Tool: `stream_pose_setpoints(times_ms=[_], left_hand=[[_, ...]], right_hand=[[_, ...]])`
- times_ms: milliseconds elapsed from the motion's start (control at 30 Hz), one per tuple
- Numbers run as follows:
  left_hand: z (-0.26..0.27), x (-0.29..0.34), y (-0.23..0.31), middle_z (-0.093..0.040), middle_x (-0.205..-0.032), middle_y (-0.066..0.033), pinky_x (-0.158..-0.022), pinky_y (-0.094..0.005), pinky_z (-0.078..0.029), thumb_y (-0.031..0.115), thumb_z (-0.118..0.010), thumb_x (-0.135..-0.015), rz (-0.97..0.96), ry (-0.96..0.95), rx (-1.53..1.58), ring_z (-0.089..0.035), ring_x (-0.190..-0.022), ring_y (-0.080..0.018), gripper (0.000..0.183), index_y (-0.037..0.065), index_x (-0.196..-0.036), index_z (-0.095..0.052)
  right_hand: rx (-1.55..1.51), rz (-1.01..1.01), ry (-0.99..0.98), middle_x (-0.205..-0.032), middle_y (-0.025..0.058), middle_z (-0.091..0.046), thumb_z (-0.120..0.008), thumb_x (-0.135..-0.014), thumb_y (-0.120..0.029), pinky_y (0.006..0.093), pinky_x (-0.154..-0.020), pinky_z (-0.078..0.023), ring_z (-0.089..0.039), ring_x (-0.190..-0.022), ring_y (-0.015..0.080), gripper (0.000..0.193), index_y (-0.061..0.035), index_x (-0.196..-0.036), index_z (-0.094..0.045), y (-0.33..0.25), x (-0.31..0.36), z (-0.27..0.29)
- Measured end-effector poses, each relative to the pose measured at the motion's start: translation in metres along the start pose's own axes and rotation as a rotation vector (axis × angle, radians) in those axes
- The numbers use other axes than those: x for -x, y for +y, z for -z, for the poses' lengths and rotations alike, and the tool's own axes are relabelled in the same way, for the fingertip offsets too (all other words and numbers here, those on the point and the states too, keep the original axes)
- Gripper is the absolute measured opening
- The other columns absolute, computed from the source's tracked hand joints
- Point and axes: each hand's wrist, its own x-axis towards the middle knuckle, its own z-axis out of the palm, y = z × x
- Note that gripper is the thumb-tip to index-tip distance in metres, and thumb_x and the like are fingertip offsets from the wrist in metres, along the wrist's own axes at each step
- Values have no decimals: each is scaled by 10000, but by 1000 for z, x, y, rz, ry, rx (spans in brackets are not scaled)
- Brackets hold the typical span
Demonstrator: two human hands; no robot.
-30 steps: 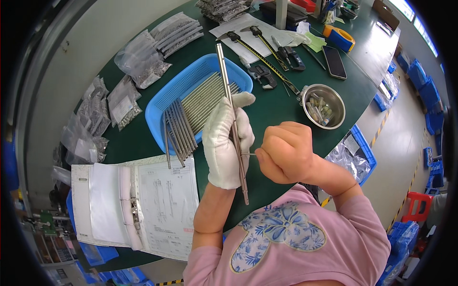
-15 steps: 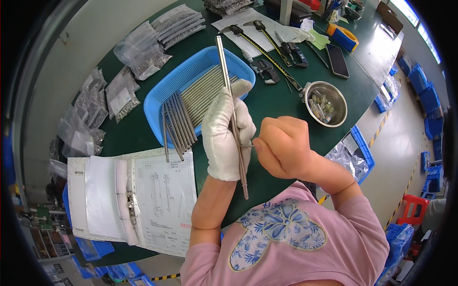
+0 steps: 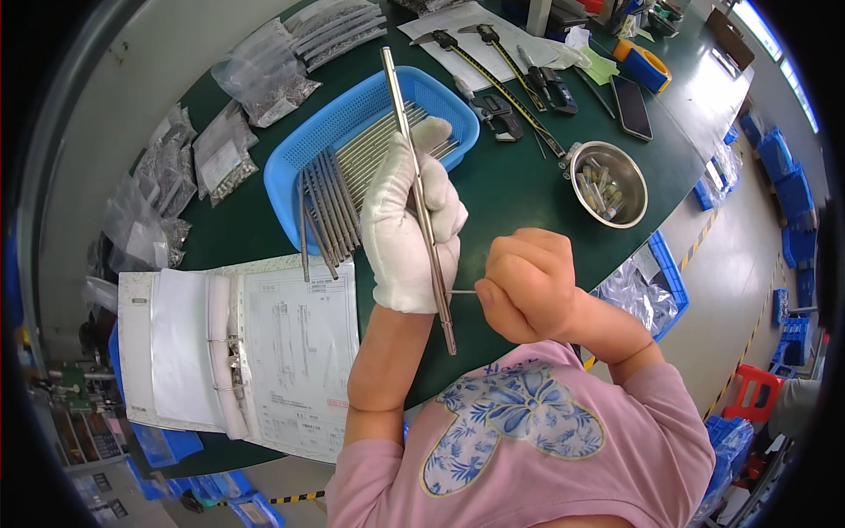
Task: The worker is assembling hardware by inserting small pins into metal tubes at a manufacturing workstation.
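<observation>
My left hand [image 3: 412,227], in a white glove, is closed around a long, shiny metal rod [image 3: 429,231]. The rod stands tilted, its upper end over the blue basket and its lower end beyond the glove near my forearm. Small holes show along it. My bare right hand [image 3: 531,283] is closed in a pinch on a thin metal pin [image 3: 463,292]. That pin points left and meets the rod's lower part; whether its tip sits in a hole cannot be made out. Behind the glove, a blue plastic basket [image 3: 283,189] holds several similar rods [image 3: 370,154], some of them darker.
A metal bowl [image 3: 643,189] of small clear vials stands at right. Calipers [image 3: 502,75], a micrometer [image 3: 500,119], a phone [image 3: 631,107] and a yellow-blue tape dispenser [image 3: 644,66] lie farther back. Bags of small parts [image 3: 224,158] line the left edge. An open binder [image 3: 299,352] with drawings lies near left.
The pin now meets the rod closer to its lower end. My left hand and the rod have shifted slightly left and up; my right hand has moved a little nearer to me.
</observation>
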Motion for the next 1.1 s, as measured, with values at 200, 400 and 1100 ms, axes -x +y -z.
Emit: stream_pose_setpoints(times_ms=[200,400,1100], left_hand=[[2,-1,1,-349,-525,34,-358,-181,-197,250,-361,-920,-6,24,9,-238,-379,-32,325,-22,-1025,-505],[3,-1,1,-372,-529,31,-351,-176,-195,248,-370,-918,-26,43,-8,-249,-381,-32,319,-20,-1002,-521],[15,-18,-4,-376,-542,44,-350,-176,-205,227,-424,-890,33,310,-443,-280,-381,-31,275,-6,-982,-538]], right_hand=[[-21,-3,-49,-523,49,-405,-541,-607,-6,298,-355,-267,-341,-368,197,134,-41,-589,-412,1,1,0],[14,17,-18,-530,37,-389,-627,-579,-48,283,-339,-255,-330,-363,174,256,-73,-560,-373,1,0,-3],[-111,-269,-43,-520,81,-392,-538,-745,-1,304,-394,-290,-366,-402,218,202,-6,-589,-410,37,7,6]])
